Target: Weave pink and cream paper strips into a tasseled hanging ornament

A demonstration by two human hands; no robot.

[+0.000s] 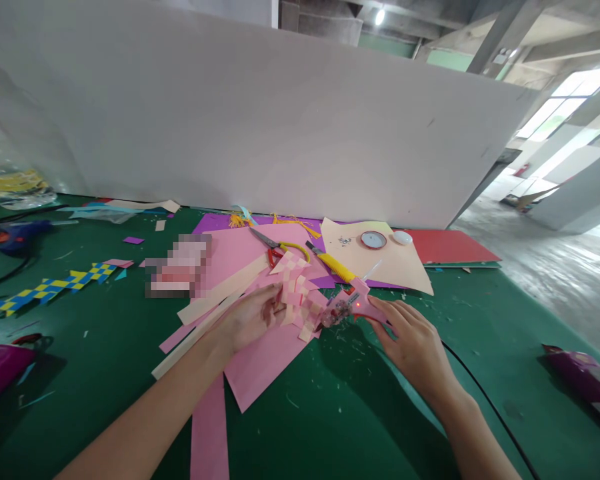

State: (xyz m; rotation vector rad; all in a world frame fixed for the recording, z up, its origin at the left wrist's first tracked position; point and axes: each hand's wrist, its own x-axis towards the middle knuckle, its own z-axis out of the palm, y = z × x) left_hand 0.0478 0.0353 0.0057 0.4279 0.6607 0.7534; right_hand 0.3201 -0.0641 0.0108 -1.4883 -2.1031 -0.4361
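My left hand (258, 316) is closed on a woven paper piece (296, 288) in pink and cream checks, held above the pink paper sheets. In my right hand (411, 333) is a pink hot glue gun (364, 304) with a small red light on its body. Its nozzle points left and reaches the right end of the woven piece; whether it touches is hard to see. Cream paper strips (225, 291) lie beneath my left wrist, on pink paper (260, 373). Scissors (280, 248) with red and yellow handles and a yellow utility knife (333, 261) lie just behind.
Left on the green table (105, 387) are a blue-and-yellow woven strip (50, 288), a blue glue gun (15, 235) and a blurred-out object (180, 267). A cream sheet (340, 233) bears a round lid (373, 240). A black cord (485, 393) runs right. A white board (260, 113) stands behind.
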